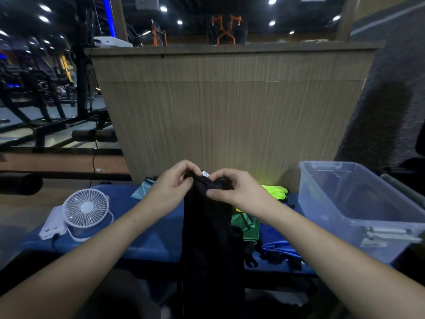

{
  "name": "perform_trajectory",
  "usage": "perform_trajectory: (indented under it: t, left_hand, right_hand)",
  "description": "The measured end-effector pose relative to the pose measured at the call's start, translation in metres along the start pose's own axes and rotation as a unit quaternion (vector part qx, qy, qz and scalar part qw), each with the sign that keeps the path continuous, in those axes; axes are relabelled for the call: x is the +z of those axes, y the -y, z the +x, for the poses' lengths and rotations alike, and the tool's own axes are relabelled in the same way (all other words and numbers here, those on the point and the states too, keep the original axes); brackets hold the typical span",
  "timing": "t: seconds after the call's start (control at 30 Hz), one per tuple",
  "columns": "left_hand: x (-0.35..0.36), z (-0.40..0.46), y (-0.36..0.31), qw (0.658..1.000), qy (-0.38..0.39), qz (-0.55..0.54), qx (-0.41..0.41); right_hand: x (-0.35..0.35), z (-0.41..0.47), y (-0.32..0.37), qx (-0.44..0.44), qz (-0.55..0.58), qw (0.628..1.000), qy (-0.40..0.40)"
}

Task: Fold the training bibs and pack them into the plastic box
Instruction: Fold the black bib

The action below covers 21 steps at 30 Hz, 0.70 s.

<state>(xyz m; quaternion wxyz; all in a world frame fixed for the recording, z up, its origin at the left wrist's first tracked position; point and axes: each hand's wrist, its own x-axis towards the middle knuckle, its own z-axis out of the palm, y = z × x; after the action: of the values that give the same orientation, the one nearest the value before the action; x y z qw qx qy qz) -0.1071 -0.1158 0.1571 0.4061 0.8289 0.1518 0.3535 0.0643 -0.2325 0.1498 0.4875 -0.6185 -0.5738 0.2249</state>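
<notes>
A black training bib (210, 238) hangs lengthwise in front of me, from my hands down past the bench's front edge. My left hand (171, 187) pinches its top edge on the left, and my right hand (234, 191) pinches the top on the right, close beside it, with a small white label showing between them. Behind the black bib lie a green bib (246, 224), a neon yellow bib (276, 191), a blue bib (279, 248) and a light blue one (143, 188) on the blue bench. The clear plastic box (358, 215) stands open at the right.
A white desk fan (86, 211) with a white power bank (51, 224) sits on the left of the blue padded bench (147, 238). A wooden counter wall (230, 111) rises just behind. Gym machines (46, 93) fill the left background.
</notes>
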Motion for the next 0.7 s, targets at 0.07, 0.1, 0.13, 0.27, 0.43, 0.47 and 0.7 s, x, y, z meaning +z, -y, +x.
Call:
perform_trajectory:
  t: [0.07,0.1,0.13,0.27,0.43,0.47,0.7]
  left_hand:
    - [0.0,-0.001,-0.002,1.0,0.004,0.007,0.007]
    - [0.0,-0.002,-0.003,1.0,0.008,0.008,0.011]
    - [0.001,-0.003,-0.003,1.0,0.012,0.011,0.014]
    - [-0.001,-0.004,-0.005,0.998,0.028,0.046,0.02]
    - [-0.006,-0.008,-0.001,0.995,0.09,0.014,-0.036]
    - [-0.006,-0.009,0.001,0.994,0.101,-0.01,-0.043]
    - [0.009,-0.013,0.016,0.994,0.055,0.054,-0.073]
  right_hand:
    - [-0.001,-0.001,0.001,0.007,-0.018,1.0,-0.009]
    - [-0.001,-0.001,0.001,0.003,-0.042,0.999,-0.019]
    - [-0.002,0.0,0.001,-0.004,-0.07,0.997,-0.027]
    - [-0.003,0.001,0.0,-0.023,-0.095,0.994,-0.051]
    - [-0.004,0.002,0.0,-0.013,-0.053,0.996,-0.068]
    - [-0.004,0.002,-0.001,-0.01,-0.052,0.996,-0.067]
    - [0.001,0.002,-0.003,0.021,-0.032,0.997,-0.066]
